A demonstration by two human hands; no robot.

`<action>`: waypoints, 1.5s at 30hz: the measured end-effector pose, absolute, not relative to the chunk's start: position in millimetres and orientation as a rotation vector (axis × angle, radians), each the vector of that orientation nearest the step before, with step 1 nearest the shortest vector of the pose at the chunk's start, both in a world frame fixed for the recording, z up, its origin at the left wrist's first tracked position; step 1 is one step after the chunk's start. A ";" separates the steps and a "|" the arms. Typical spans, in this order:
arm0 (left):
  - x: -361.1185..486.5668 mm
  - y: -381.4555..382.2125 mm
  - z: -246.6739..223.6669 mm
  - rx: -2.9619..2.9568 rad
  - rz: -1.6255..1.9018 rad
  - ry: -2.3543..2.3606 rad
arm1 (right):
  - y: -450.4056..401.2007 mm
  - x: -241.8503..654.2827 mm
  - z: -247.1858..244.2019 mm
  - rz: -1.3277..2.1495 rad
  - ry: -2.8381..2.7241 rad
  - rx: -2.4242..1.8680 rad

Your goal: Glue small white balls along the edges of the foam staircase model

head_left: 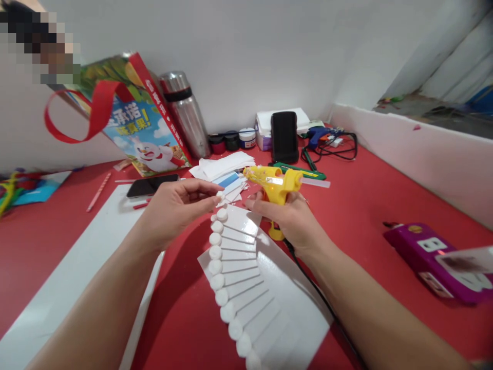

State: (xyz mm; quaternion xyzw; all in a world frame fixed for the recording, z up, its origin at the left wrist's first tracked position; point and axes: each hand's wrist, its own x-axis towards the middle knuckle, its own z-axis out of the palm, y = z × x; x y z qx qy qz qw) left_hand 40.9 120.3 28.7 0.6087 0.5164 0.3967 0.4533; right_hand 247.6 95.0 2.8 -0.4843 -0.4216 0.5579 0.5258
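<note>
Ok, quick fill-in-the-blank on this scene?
The right hand holds a ____ glue gun.
The tabletop is ____.
In the picture, round white pieces line the ____ edge of the fanned strips.
A steel flask stands ____ of the bag.

Missing: yellow; red; left; right.

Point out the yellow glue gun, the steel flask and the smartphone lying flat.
Yellow glue gun [277,193]: head view, on its body.
Steel flask [189,122]: head view, mid-side.
Smartphone [150,187]: head view, dark screen.
</note>
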 end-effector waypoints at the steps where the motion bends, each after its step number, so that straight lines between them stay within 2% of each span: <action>1: 41.4 120.7 29.3 1.520 0.959 1.279 | 94.8 247.2 2.9 1.324 -1.008 -1.160; 7: 40.7 122.9 37.3 1.623 0.809 1.290 | 96.5 246.5 1.6 1.316 -1.020 -1.183; 16: 28.2 139.5 47.5 2.002 0.639 1.043 | 94.4 246.4 3.0 1.292 -1.021 -1.213; 45: 27.1 147.4 50.3 2.364 0.494 0.811 | 96.8 243.8 -1.3 1.295 -1.033 -1.235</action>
